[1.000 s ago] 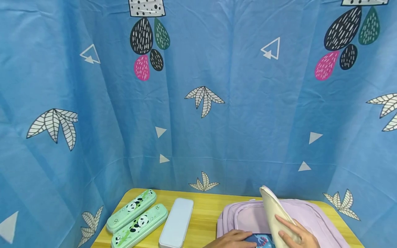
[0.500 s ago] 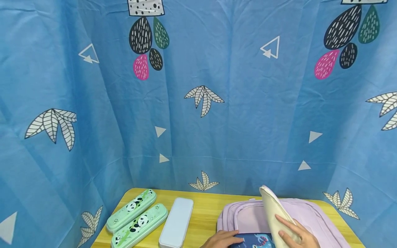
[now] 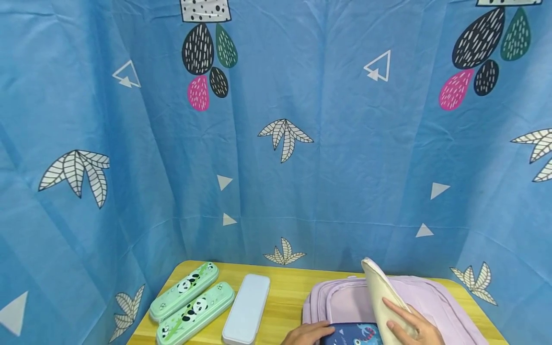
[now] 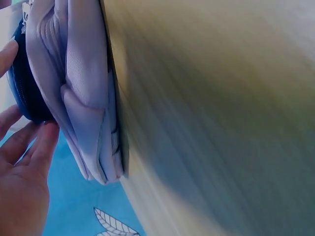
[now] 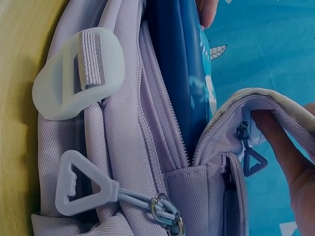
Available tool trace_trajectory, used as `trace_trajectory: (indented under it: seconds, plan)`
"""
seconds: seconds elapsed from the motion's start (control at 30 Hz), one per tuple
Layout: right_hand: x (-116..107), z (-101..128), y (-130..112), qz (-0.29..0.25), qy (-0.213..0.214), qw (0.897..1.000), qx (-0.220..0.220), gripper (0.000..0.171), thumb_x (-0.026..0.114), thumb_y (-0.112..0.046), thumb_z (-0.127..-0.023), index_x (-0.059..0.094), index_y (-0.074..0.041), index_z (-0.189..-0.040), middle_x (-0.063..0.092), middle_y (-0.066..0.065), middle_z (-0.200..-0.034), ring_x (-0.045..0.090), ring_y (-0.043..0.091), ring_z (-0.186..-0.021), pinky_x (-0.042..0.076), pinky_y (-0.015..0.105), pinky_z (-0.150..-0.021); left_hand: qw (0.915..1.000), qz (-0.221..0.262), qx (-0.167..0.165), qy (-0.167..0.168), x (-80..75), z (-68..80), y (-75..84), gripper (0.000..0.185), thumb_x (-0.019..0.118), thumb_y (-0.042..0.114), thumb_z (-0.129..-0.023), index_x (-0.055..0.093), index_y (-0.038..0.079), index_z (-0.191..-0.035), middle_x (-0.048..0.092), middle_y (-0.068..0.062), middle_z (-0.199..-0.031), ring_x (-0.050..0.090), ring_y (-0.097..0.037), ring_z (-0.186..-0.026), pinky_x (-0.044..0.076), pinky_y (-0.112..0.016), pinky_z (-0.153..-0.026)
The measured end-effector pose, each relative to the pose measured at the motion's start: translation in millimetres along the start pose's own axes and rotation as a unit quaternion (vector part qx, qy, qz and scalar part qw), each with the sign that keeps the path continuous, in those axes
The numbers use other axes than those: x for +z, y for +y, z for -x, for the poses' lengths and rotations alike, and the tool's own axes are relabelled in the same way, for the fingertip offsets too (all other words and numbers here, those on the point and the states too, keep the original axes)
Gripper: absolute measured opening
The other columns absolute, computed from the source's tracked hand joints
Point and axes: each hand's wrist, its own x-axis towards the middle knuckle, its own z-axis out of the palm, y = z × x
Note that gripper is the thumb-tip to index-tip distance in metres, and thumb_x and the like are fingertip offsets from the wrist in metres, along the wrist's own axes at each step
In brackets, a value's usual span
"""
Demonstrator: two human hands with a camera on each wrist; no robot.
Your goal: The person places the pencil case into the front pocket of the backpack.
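A lilac backpack (image 3: 351, 304) lies on the table with its front pocket unzipped. My right hand (image 3: 414, 326) holds that pocket's cream-lined flap (image 3: 381, 297) raised; a finger (image 5: 278, 140) reaches inside the fold in the right wrist view. At the pocket's mouth sits a dark blue zip case (image 3: 351, 334) with a cartoon print, partly inside the bag. My left hand (image 3: 306, 334) grips its left end. In the left wrist view, thumb and fingertips (image 4: 47, 135) lie around the case's edge. The case's lower part is hidden by the pocket wall in the right wrist view.
Left of the backpack lie a pale blue-white pencil case (image 3: 247, 306) and two green panda pencil cases (image 3: 196, 314) (image 3: 184, 290). A pale buckle (image 5: 78, 73) and a triangular zip pull (image 5: 83, 184) hang on the bag's side. Blue patterned cloth (image 3: 280, 191) surrounds the wooden table (image 3: 289, 282).
My left hand has shifted left along the blue zip case toward its end, leaving more of the print uncovered. The right hand and the flap stay in place.
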Motion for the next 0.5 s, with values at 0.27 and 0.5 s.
trace_trajectory:
  seconds: [0.27, 0.5]
  plan:
    - [-0.1, 4.3, 2.2, -0.016, 0.003, 1.0, 0.003, 0.057, 0.076, -0.044, -0.102, 0.066, -0.017, -0.152, 0.062, 0.025, -0.152, 0.061, 0.002, -0.096, 0.054, 0.021, -0.077, 0.9995, -0.02, 0.023, -0.005, 12.7, -12.8, 5.2, 0.053, 0.058, 0.05, -0.112, 0.064, 0.018, -0.153, 0.062, 0.002, -0.159, 0.062, -0.011, -0.141, 0.057, -0.031, -0.111]
    - [-3.1, 7.8, -3.8, -0.027, 0.016, 0.999, 0.009, 0.057, 0.076, -0.044, -0.102, 0.067, -0.017, -0.151, 0.063, 0.026, -0.151, 0.062, 0.002, -0.09, 0.055, 0.022, -0.072, 0.998, -0.044, 0.042, -0.02, 31.6, -31.2, 4.3, 0.053, 0.058, 0.05, -0.112, 0.062, 0.019, -0.155, 0.06, 0.002, -0.161, 0.062, -0.011, -0.141, 0.057, -0.028, -0.11]
